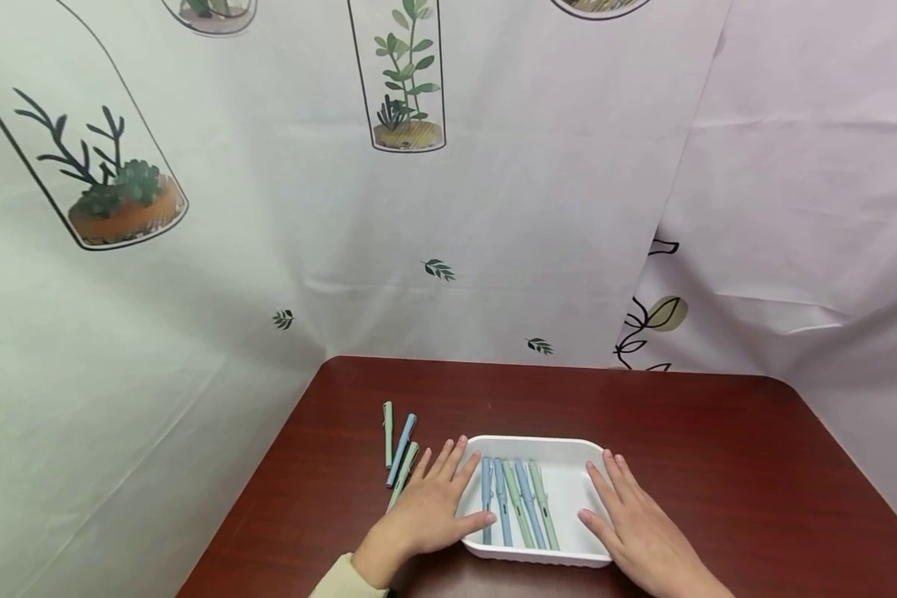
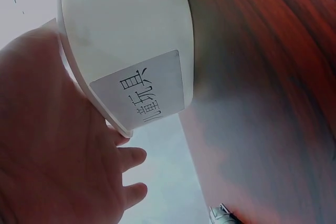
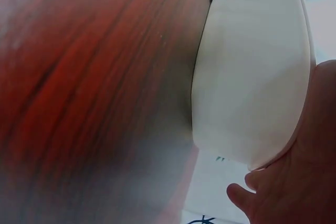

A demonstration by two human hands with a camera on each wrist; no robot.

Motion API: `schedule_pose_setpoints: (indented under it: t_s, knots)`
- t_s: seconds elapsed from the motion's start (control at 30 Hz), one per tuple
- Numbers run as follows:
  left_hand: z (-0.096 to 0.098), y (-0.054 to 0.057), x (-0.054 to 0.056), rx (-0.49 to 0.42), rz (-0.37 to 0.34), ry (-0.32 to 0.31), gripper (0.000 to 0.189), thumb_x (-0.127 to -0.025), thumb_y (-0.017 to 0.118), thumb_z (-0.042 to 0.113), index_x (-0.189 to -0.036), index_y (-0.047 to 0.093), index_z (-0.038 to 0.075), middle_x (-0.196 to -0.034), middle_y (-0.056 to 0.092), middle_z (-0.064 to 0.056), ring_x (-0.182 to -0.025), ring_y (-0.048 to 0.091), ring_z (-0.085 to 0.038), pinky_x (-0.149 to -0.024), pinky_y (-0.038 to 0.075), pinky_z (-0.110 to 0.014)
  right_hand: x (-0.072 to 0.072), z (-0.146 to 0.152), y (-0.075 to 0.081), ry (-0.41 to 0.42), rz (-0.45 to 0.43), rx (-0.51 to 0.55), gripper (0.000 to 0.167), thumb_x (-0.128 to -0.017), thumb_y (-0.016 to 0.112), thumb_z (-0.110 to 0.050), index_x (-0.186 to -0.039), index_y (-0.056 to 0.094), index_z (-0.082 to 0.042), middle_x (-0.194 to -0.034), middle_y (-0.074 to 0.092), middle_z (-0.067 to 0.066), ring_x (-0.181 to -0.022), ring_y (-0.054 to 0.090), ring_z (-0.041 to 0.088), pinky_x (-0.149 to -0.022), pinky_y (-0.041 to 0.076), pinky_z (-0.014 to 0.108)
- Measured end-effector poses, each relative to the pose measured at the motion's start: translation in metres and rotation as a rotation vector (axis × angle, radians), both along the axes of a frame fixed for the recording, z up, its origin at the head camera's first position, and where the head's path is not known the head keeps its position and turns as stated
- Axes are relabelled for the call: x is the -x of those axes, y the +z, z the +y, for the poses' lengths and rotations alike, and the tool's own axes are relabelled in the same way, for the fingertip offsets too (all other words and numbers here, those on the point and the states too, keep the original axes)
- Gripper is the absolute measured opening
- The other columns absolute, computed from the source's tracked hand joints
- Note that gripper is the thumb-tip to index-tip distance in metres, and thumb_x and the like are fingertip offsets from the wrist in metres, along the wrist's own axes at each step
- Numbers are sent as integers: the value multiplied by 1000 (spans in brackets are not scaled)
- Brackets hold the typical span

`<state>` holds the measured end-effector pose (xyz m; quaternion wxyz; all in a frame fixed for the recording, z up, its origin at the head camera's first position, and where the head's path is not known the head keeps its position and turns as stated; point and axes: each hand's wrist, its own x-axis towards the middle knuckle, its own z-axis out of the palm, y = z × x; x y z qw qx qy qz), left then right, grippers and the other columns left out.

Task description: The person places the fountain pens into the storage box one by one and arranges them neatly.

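Observation:
A white plastic tray (image 1: pixel 579 490) stands on the table with several light blue pens (image 1: pixel 487 498) and light green pens (image 1: pixel 543 507) side by side in its left and middle part. My left hand (image 1: pixel 432 508) lies over the tray's left rim, fingers spread and fairly straight. Over the right rim, my right hand (image 1: pixel 643 523) rests in much the same way, its thumb reaching inside. The left wrist view shows a printed label (image 2: pixel 144 90) on the tray's outer wall; the right wrist view shows a plain wall (image 3: pixel 252 77) beside my palm.
Left of the tray lie a green pen (image 1: pixel 389 436), a blue pen (image 1: pixel 401 451) and another green pen (image 1: pixel 404 473), partly hidden by my left hand. The dark red wooden table (image 1: pixel 718 448) ends at a printed cloth (image 1: pixel 493 208) hanging behind.

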<state>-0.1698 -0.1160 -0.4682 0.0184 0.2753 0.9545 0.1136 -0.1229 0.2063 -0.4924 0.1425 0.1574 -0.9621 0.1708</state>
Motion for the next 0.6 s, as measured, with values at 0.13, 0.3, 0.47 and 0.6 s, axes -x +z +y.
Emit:
schedule_pose_setpoints:
  t_s: [0.13,0.3,0.47,0.6]
  knots:
    - [-2,3,1,1,-14,-8,86,-96,48,68,-160,31,14,-169,18,-12,-154,20,-33,-120,17,-60,0,-1,2,-12,-17,-7,68,-99,59,-52,-152,48,-11,-162,32,19,-151,29,34,-106,42,57]
    - [-4,3,3,3,-28,-20,88,-96,48,69,-161,28,14,-169,16,-10,-155,18,-32,-121,16,-60,-2,-1,3,-15,-11,-18,68,-98,59,-52,-151,49,-11,-162,33,19,-151,30,34,-107,41,56]
    - [-11,3,6,-29,0,-8,88,-96,50,67,-161,30,11,-168,20,-12,-155,19,-32,-121,17,-60,-2,0,3,-3,-18,-23,68,-98,60,-52,-150,49,-9,-162,32,21,-147,34,40,-108,40,56]
    - [-23,7,16,-60,57,40,86,-96,53,63,-159,33,8,-166,27,-13,-154,23,-34,-121,18,-59,-2,0,4,-4,-16,-22,68,-99,59,-51,-150,50,-8,-162,32,22,-148,33,40,-109,40,56]
